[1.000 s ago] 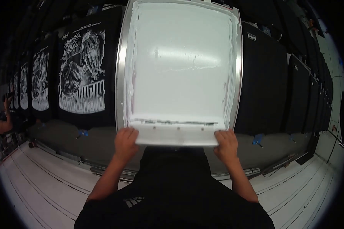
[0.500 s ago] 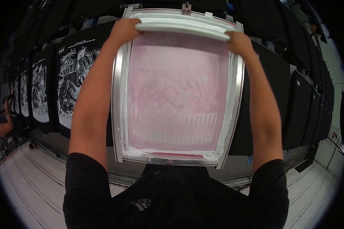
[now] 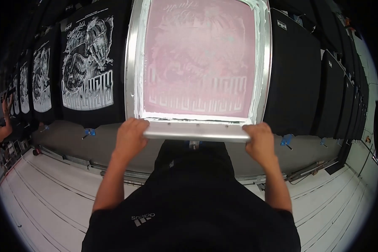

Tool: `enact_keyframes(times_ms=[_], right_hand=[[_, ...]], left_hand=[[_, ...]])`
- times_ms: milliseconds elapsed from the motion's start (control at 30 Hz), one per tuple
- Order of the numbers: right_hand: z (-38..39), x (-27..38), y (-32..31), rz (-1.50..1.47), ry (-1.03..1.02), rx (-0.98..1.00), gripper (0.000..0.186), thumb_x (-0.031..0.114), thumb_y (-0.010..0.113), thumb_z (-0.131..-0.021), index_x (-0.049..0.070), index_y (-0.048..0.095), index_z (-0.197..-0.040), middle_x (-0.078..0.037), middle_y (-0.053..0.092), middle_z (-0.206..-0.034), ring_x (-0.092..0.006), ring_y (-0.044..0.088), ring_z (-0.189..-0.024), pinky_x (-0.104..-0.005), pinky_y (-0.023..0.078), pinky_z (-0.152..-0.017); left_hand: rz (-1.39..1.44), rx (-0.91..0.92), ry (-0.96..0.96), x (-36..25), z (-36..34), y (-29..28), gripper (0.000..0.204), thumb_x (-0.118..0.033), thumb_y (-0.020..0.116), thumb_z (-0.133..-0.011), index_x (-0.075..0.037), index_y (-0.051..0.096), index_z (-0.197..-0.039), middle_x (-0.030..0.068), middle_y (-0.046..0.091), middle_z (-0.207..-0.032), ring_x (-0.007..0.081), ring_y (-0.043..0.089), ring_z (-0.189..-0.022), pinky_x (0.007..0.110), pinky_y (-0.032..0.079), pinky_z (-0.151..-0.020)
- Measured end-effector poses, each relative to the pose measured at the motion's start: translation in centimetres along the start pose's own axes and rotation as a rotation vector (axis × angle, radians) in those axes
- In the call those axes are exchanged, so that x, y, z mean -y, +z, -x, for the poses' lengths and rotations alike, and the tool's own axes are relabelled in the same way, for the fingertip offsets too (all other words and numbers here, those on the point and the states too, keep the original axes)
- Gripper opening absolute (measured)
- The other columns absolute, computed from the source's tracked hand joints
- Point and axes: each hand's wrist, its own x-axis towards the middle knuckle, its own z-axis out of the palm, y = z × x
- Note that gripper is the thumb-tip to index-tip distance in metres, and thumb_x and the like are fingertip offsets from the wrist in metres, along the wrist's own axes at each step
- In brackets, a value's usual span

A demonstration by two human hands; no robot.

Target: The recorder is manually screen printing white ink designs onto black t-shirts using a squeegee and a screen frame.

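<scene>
A squeegee (image 3: 197, 131) with a long silver handle lies crosswise at the near end of a screen-printing frame (image 3: 132, 71). My left hand (image 3: 131, 136) is closed round its left end, and my right hand (image 3: 260, 139) grips the right end. Just beyond the squeegee runs a line of white ink (image 3: 180, 115). The pink mesh (image 3: 197, 63) shows a faint mirrored design with lettering, and white ink is smeared along its side edges. The far end of the frame is cut off by the picture's upper edge. My hands and the squeegee cover the frame's near rail.
Left of the frame hangs a row of black shirts (image 3: 88, 63) on boards, with white printed designs. Plain black shirts (image 3: 296, 75) line the right side. Blue clamps (image 3: 286, 141) show at the boards' near ends. At far left, a person (image 3: 4, 122) raises an arm.
Both hands have drawn the squeegee from the far end of the screen to its near end, toward my body. My view has also shifted, so the frame sits higher in the picture.
</scene>
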Motion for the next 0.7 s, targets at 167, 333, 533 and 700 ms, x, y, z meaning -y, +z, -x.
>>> enact_keyframes(times_ms=[167, 333, 533, 700], right_hand=[[-1.8, 0.1, 0.8, -0.052, 0.167, 0.227, 0.041, -0.001, 0.064, -0.058, 0.006, 0.067, -0.098, -0.013, 0.069, -0.095, -0.0324, 0.062, -0.093, -0.0467, 0.046, -0.092], [3.1, 1.4, 4.4, 0.034, 0.012, -0.071, 0.049, -0.001, 0.068, -0.054, 0.006, 0.065, -0.102, -0.009, 0.068, -0.098, -0.0319, 0.061, -0.094, -0.049, 0.043, -0.102], [-13.3, -4.4, -0.1, 0.115, 0.04, -0.179, 0.041, -0.001, 0.067, -0.059, 0.009, 0.07, -0.099, -0.01, 0.07, -0.095, -0.031, 0.062, -0.092, -0.0429, 0.052, -0.086], [-28.0, -9.8, -5.4, 0.235, 0.049, -0.213, 0.047, 0.005, 0.065, -0.065, 0.013, 0.07, -0.111, -0.014, 0.069, -0.097, -0.0355, 0.065, -0.092, -0.0443, 0.053, -0.082]], left_hand=[[0.039, -0.035, -0.032, 0.3, 0.6, 1.5, 0.034, 0.0, 0.072, -0.055, -0.006, 0.066, -0.089, 0.009, 0.067, -0.092, 0.0299, 0.063, -0.086, 0.041, 0.052, -0.078], [-0.034, -0.23, 0.014, -0.9, 4.6, 4.8, 0.042, 0.002, 0.065, -0.052, -0.004, 0.067, -0.093, 0.0121, 0.068, -0.097, 0.0317, 0.065, -0.094, 0.043, 0.053, -0.084], [-0.073, -0.279, 0.067, 6.0, -13.3, 1.7, 0.038, 0.001, 0.07, -0.054, -0.005, 0.069, -0.092, 0.0116, 0.07, -0.094, 0.0323, 0.065, -0.091, 0.041, 0.053, -0.082], [-0.264, -0.227, -0.024, 9.9, -30.0, -3.7, 0.032, -0.019, 0.076, -0.068, -0.016, 0.072, -0.1, 0.0157, 0.068, -0.084, 0.0355, 0.067, -0.084, 0.045, 0.055, -0.076]])
